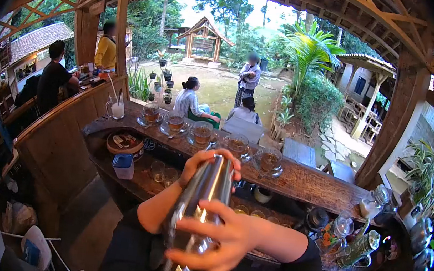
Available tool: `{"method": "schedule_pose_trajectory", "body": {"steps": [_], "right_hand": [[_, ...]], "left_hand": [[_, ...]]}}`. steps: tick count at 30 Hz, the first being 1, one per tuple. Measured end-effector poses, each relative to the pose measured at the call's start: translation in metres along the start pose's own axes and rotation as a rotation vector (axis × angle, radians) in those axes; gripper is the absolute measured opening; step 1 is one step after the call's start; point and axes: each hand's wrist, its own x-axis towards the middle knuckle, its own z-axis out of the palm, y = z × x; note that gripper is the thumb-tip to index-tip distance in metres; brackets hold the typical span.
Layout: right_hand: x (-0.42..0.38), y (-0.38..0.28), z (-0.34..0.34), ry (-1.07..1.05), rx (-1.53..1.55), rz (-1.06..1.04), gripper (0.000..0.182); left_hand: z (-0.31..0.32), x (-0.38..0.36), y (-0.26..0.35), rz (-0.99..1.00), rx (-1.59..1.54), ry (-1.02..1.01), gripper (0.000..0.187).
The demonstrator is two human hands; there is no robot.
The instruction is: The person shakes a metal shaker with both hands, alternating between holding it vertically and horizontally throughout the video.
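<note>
A shiny steel cocktail shaker (197,199) is held tilted in front of my chest, its narrower end pointing away from me. My left hand (213,161) is wrapped over that far end. Lower down, my right hand (216,241) grips the wider near part, fingers spread across the metal. Beyond the shaker, several glass cups of amber drink stand on saucers along the wooden counter ledge (307,183). One cup (202,133) is just past my left hand, and another cup (268,161) stands to its right. Spoons lie on some saucers.
At the left are a glass mug (116,108) with a straw, a round wooden-lidded container (122,142) and a blue-lidded tub (124,167). Glass jars (374,200) and a bamboo holder (361,248) crowd the right end. A white chair (36,246) stands lower left. Several people are beyond the counter.
</note>
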Motion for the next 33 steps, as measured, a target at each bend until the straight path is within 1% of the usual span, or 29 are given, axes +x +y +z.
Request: {"method": "schedule_pose_trajectory", "body": {"steps": [1, 2, 3, 4, 5, 6, 7, 8, 9, 10, 11, 12, 13, 15, 16, 17, 18, 19, 20, 21, 23, 24, 25, 27, 28, 29, 31, 33], "right_hand": [[0.003, 0.005, -0.005, 0.010, 0.017, -0.103, 0.047], [-0.006, 0.009, -0.003, 0.032, 0.070, 0.008, 0.048], [-0.037, 0.017, 0.010, 0.006, 0.305, 0.266, 0.054], [-0.040, 0.018, 0.009, 0.087, 0.750, 1.073, 0.065], [-0.082, 0.036, 0.032, -0.043, 0.362, 0.837, 0.075], [-0.077, 0.046, 0.037, 0.219, 0.128, 0.832, 0.072], [-0.067, 0.043, 0.038, 0.285, 0.131, 0.970, 0.064], [-0.056, 0.039, 0.031, 0.112, 0.144, 0.867, 0.059], [-0.041, 0.036, 0.021, -0.063, 0.149, 0.750, 0.054], [-0.012, 0.026, 0.016, 0.044, 0.123, 0.596, 0.043], [-0.001, 0.025, 0.017, 0.023, 0.081, 0.145, 0.040], [0.005, 0.023, 0.010, -0.030, 0.076, -0.045, 0.039], [0.001, 0.024, 0.008, -0.033, 0.061, -0.035, 0.039], [-0.022, 0.026, 0.012, 0.056, 0.147, 0.273, 0.045], [-0.053, 0.023, 0.012, -0.017, 0.360, 0.762, 0.051], [-0.079, 0.026, 0.016, 0.027, 0.265, 0.854, 0.065], [-0.114, 0.023, 0.031, 0.272, 0.050, 0.988, 0.080], [-0.119, 0.022, 0.020, 0.303, 0.052, 1.265, 0.088], [-0.115, 0.022, 0.000, 0.299, -0.018, 1.269, 0.091], [-0.106, 0.021, -0.026, 0.295, -0.096, 1.261, 0.093], [-0.054, 0.003, -0.077, 0.181, -0.323, 0.842, 0.080], [-0.018, -0.019, -0.099, 0.573, 0.150, 1.273, 0.070], [0.003, -0.043, -0.113, 0.978, 0.667, 1.648, 0.061], [-0.021, -0.070, -0.137, 0.160, -0.138, 0.592, 0.044], [-0.038, -0.086, -0.145, 0.211, -0.226, 0.685, 0.040], [-0.040, -0.095, -0.180, 0.430, 0.208, 1.266, 0.036], [-0.082, -0.058, -0.183, 0.170, -0.363, 0.766, 0.069], [-0.051, -0.062, -0.161, 0.548, -0.816, 1.099, 0.081]], "left_hand": [[0.002, -0.004, 0.002, -0.039, 0.003, 0.040, 0.039], [-0.014, -0.005, 0.000, -0.098, -0.032, 0.138, 0.037], [-0.036, -0.008, -0.003, -0.161, -0.070, 0.238, 0.035], [-0.047, -0.027, -0.005, -0.190, -0.156, 0.297, 0.032], [-0.058, -0.010, -0.030, 0.116, -0.323, -0.197, 0.029], [-0.061, -0.012, -0.024, 0.018, -0.232, 0.050, 0.031], [-0.064, -0.014, -0.019, -0.085, -0.137, 0.298, 0.033], [-0.081, -0.005, -0.026, 0.014, -0.221, 0.322, 0.035], [-0.098, -0.005, -0.020, 0.005, -0.209, 0.308, 0.035], [-0.069, -0.003, -0.006, -0.039, -0.204, 0.100, 0.035], [-0.046, -0.001, 0.003, -0.087, -0.204, -0.104, 0.035], [-0.036, 0.004, 0.006, -0.009, -0.169, -0.253, 0.033], [-0.028, 0.006, 0.007, 0.012, -0.112, -0.229, 0.032], [-0.044, 0.003, -0.001, -0.094, -0.145, 0.122, 0.030], [-0.042, -0.009, -0.013, -0.143, -0.165, 0.428, 0.028], [-0.059, -0.017, -0.045, 0.116, 0.765, 0.480, 0.030], [-0.084, -0.014, -0.055, -0.143, 0.326, 0.576, 0.033], [-0.099, -0.011, -0.065, -0.400, -0.125, 0.652, 0.035], [-0.072, 0.000, -0.068, -0.417, -0.145, 0.711, 0.040], [-0.045, 0.015, -0.065, -0.435, -0.115, 0.614, 0.038], [0.003, 0.051, -0.062, -0.411, -0.100, 0.303, 0.039], [0.031, 0.067, -0.058, -0.429, -0.141, 0.181, 0.040], [0.042, 0.077, -0.062, -0.311, 0.046, -0.001, 0.043], [0.062, 0.099, -0.077, -0.212, 0.228, -0.304, 0.045], [0.066, 0.113, -0.093, -0.323, 0.100, -0.318, 0.044], [0.072, 0.124, -0.105, -0.348, 0.159, -0.154, 0.042], [0.040, 0.166, -0.148, -0.692, 0.039, -0.012, 0.041], [0.062, 0.165, -0.152, -0.712, 0.148, 0.186, 0.039]]}}
